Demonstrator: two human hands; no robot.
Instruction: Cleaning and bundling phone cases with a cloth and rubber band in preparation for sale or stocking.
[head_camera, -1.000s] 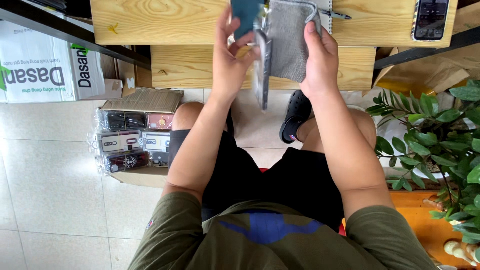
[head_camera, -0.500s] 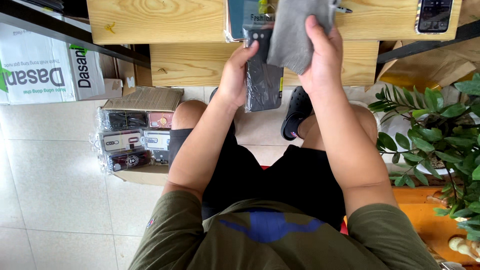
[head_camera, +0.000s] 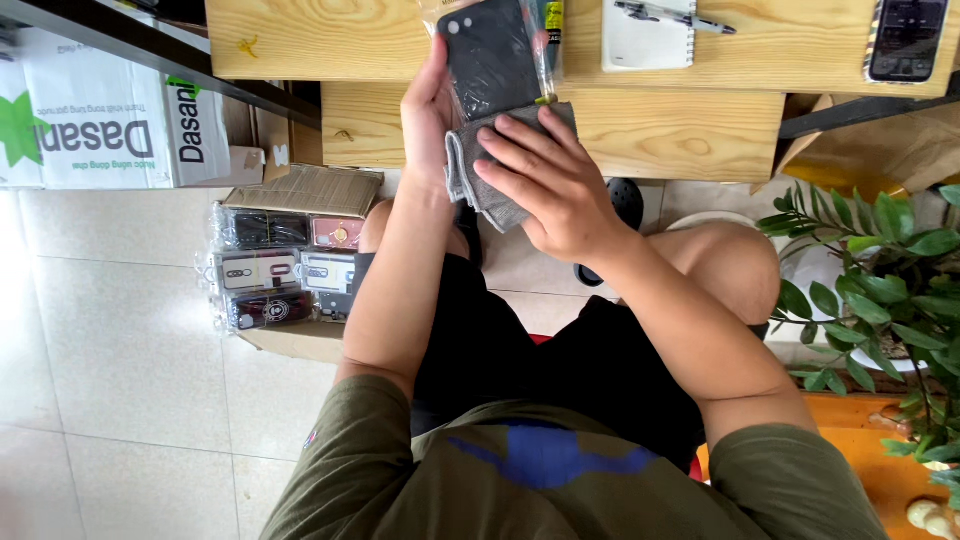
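the top of the dark phone case (head_camera: 492, 55) ran off the picture's upper edge. the right hand (head_camera: 553, 185) covered much of the grey cloth (head_camera: 470, 180), and the phone (head_camera: 908, 38) on the bench (head_camera: 330, 40) was cut off too.

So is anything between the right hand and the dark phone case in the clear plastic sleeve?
Yes. A folded grey cloth lies under the right hand, between its fingers and the lower end of the dark phone case in its clear plastic sleeve. The left hand grips the sleeve directly at its left edge.
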